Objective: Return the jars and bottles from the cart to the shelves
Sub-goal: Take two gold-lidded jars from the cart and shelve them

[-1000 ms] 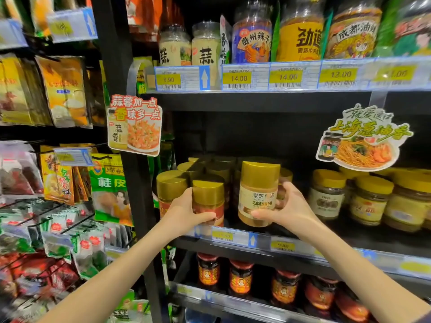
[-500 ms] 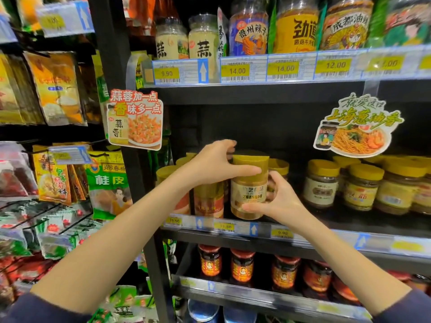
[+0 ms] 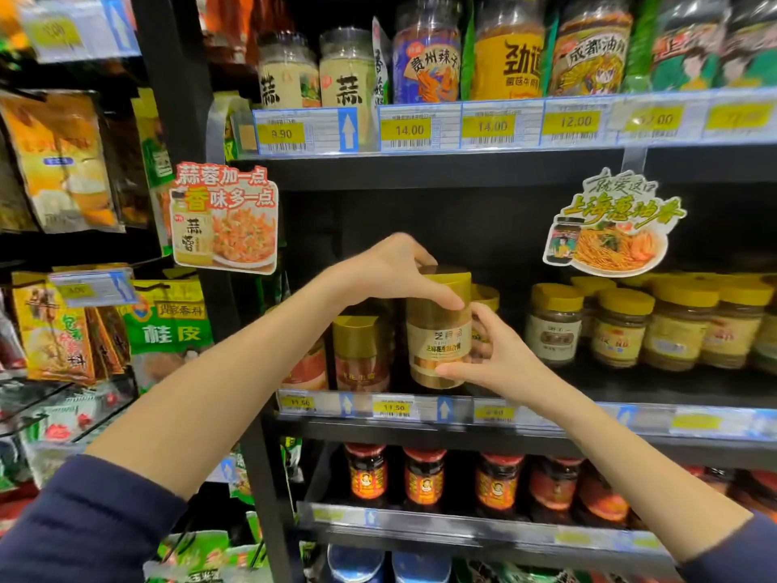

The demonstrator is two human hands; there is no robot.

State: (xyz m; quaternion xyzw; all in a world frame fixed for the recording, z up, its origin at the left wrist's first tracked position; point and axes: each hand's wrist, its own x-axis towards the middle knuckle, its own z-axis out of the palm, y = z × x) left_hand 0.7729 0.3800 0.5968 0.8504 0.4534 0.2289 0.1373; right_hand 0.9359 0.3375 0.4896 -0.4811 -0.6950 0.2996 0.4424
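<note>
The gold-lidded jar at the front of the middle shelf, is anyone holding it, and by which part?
Yes. The left hand grips the gold-lidded jar by its lid from above; the right hand holds its lower side by the label.

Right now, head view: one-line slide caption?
Both hands, left hand on top and right hand below, set a gold-lidded jar on the shelf.

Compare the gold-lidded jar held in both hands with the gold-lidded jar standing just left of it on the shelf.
The held jar has a cream label; the left jar has a dark red one. The held jar sits higher, its base about level with the price strip, while the left jar stands lower on the shelf. The left hand and right hand have a grip on the held jar; nothing touches the left jar. Both are upright with gold lids.
</note>
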